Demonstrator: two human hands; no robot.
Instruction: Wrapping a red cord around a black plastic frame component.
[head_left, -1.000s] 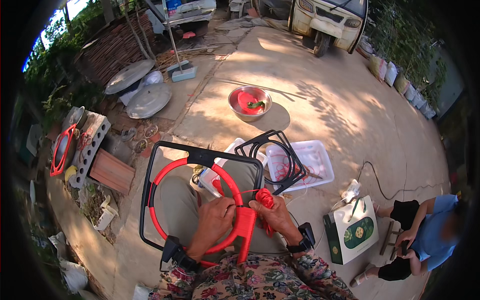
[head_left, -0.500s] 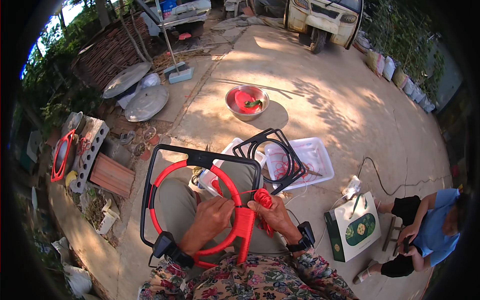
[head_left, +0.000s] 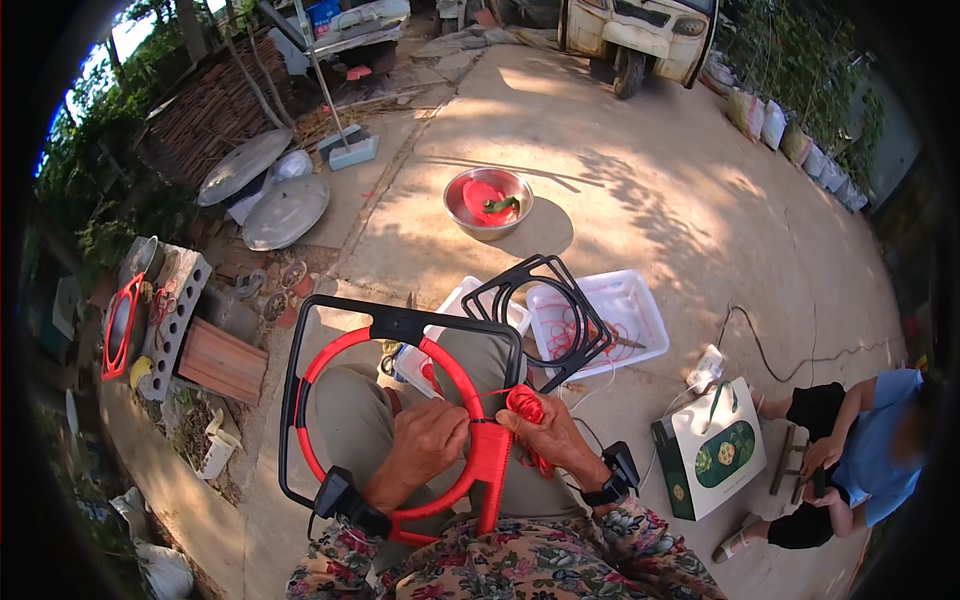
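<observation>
A black frame [head_left: 400,322] with a round ring rests over my lap, much of the ring wrapped in red cord. My left hand [head_left: 428,440] is closed beside the ring's right side; what its fingers pinch is hidden. My right hand [head_left: 553,432] grips a bundle of red cord [head_left: 524,402] just right of the wrapped bar [head_left: 489,455]. A short red strand runs from the bundle to the ring. Past my knees, a second black frame [head_left: 540,290] of bare black leans over two white plastic trays [head_left: 645,290], the right one with loose red cord inside.
A metal bowl [head_left: 525,222] with red and green contents stands ahead. At right are a paper gift bag [head_left: 740,405], a power strip [head_left: 706,368] with a cable, and a seated person [head_left: 880,440]. A red frame [head_left: 122,325] leans beside concrete blocks [head_left: 185,320] at left.
The whole view has shifted slightly. The strand between ring and bundle has changed its slant, and the bundle sits a little lower. Both hands stay almost in place.
</observation>
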